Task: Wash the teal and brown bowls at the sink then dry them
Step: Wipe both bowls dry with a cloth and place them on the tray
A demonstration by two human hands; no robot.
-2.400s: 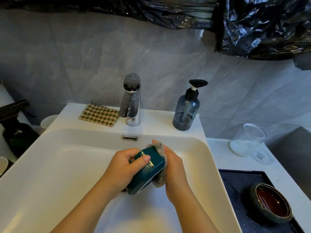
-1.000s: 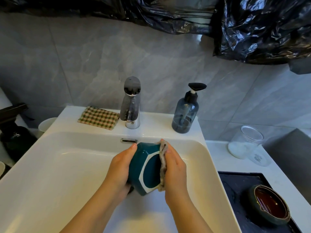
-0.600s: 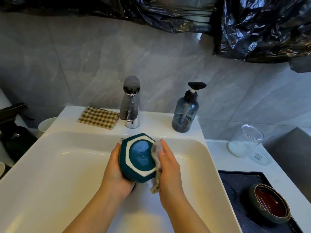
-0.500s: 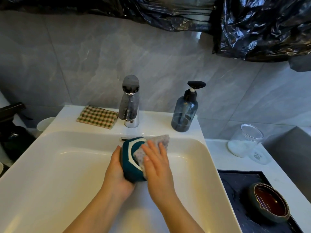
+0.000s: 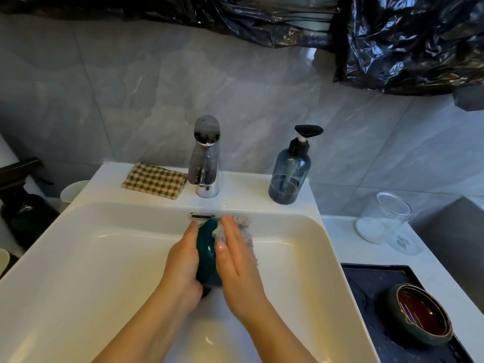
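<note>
Chrome faucet straight beyond the left hand, checked cloth beyond and left of it, blue soap bottle beyond the right hand, clear jar far to its right, black plastic sheeting overhead

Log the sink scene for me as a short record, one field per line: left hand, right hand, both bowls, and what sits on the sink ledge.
left hand: grips the teal ceramic bowl, tipped on its side over the white sink basin
right hand: fingers straight, pressing a grey scrubbing cloth against the teal bowl
brown glazed bowl: upright on the black tray, right of the basin, untouched
ledge: green checked cloth, chrome tap, blue-grey pump soap bottle
</note>
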